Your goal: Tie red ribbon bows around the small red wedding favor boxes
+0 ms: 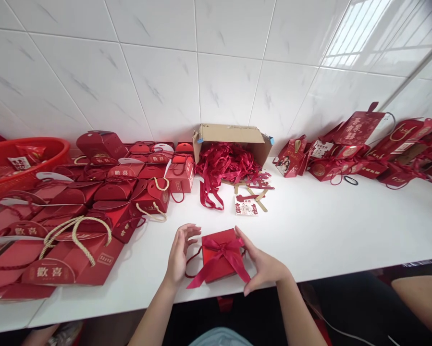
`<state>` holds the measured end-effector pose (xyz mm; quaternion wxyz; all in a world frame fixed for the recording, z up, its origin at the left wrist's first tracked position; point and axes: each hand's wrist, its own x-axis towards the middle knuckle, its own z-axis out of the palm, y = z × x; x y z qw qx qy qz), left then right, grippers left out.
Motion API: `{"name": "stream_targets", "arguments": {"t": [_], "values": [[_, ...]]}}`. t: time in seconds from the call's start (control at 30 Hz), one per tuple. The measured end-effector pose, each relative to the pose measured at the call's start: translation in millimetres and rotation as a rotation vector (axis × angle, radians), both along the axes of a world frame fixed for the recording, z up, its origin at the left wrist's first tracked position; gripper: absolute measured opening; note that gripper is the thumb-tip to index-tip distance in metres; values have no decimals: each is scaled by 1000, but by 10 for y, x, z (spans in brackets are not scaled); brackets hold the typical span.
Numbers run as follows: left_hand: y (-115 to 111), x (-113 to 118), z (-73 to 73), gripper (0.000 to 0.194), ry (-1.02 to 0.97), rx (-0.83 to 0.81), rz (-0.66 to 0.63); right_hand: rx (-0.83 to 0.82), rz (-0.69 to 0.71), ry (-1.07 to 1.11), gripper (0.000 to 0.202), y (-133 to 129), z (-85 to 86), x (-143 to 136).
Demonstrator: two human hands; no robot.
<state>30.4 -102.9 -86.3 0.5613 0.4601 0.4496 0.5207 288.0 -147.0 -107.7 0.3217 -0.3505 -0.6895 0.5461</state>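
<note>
A small red gift box [210, 273] lies on the white table near its front edge, right between my hands. Across its top a dark red ribbon [223, 249] is tied in a bow, and a cord handle loops out at the left side. My left hand [181, 250] is beside the box's left side, fingers apart and holding nothing. At the right edge of the box is my right hand [261, 262], its thumb and fingers spread around that side; whether the fingertips touch the box I cannot tell.
Many red gift boxes [109, 192] crowd the left, with a red plastic basket [62, 149] behind. A cardboard box [233, 132] spills red ribbons [226, 163]; a printed packet [246, 207] lies before it. More red boxes [356, 129] line the right wall. Another person's leg [421, 300] is at lower right.
</note>
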Motion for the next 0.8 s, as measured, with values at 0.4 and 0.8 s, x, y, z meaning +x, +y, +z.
{"name": "stream_targets", "arguments": {"t": [0.4, 0.8], "values": [[-125, -236, -313, 37, 10, -52, 73, -10, -265, -31, 105, -133, -30, -170], [-125, -189, -235, 36, 227, 23, 83, 366, -1499, -669, 67, -570, -582, 1188]]}}
